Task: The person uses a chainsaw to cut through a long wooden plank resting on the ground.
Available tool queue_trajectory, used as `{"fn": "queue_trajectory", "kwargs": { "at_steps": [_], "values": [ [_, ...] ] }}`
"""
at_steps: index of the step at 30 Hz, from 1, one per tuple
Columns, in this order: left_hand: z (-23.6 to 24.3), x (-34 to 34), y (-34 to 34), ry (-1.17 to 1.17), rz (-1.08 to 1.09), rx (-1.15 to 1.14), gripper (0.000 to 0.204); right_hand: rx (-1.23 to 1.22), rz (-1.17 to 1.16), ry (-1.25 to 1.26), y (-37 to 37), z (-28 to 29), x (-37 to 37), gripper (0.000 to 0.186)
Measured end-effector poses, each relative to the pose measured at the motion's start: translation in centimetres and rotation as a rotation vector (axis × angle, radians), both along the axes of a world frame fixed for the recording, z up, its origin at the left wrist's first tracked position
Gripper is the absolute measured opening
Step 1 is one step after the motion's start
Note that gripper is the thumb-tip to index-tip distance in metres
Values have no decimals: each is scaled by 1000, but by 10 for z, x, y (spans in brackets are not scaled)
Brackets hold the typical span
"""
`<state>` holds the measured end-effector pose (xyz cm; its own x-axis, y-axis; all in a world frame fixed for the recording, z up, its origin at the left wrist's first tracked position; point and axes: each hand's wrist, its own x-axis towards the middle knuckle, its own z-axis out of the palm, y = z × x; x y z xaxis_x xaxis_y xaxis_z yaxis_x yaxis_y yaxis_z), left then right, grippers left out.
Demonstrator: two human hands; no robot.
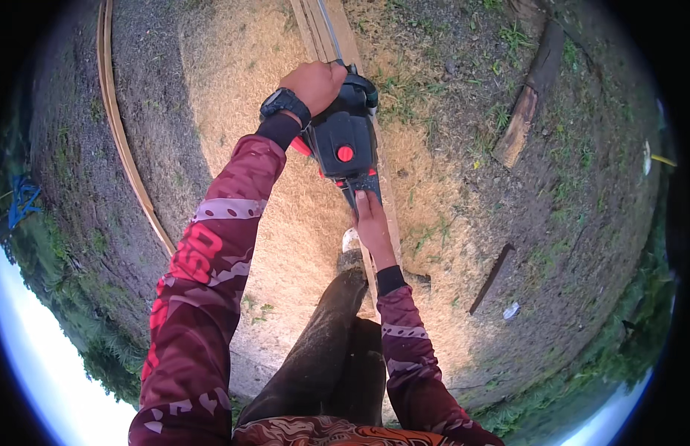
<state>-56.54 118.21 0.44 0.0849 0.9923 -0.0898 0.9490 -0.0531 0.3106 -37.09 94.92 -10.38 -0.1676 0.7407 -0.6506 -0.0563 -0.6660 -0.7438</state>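
A black and red chainsaw (350,134) is held in front of me, its bar (329,28) pointing away along a long wooden beam (348,37). My left hand (315,87), with a dark watch on the wrist, is closed round the front handle. Behind the motor housing, my right hand (374,223) grips the rear handle, its fingers partly hidden underneath. A lengthwise line shows in the beam's far part, beside the bar. The beam runs beneath the saw and back toward my legs.
Pale sawdust (233,89) covers the ground around the beam. A long thin plank (114,119) lies at the left. On the right are a weathered log piece (520,123), a dark strip (491,279) and a white scrap (511,311). My shoe (350,241) is beside the beam.
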Motion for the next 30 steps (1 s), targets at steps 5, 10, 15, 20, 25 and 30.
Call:
{"fn": "queue_trajectory", "kwargs": {
  "at_steps": [5,10,15,20,25,30],
  "values": [
    [3,-2,5,-32,66,-29,39,-32,6,3,4,3,-1,35],
    [15,-13,21,6,-32,60,41,26,16,-81,24,14,-13,45],
    [29,-16,38,6,-54,16,37,37,20,-34,39,14,-17,38],
    [14,-26,44,97,-172,57,34,13,25,-66,42,13,-22,39],
    [13,-23,40,75,-97,-6,33,23,29,-74,41,17,-20,40],
    [13,-22,48,99,-94,-17,35,92,0,-111,40,6,-25,47]
  ]
}}
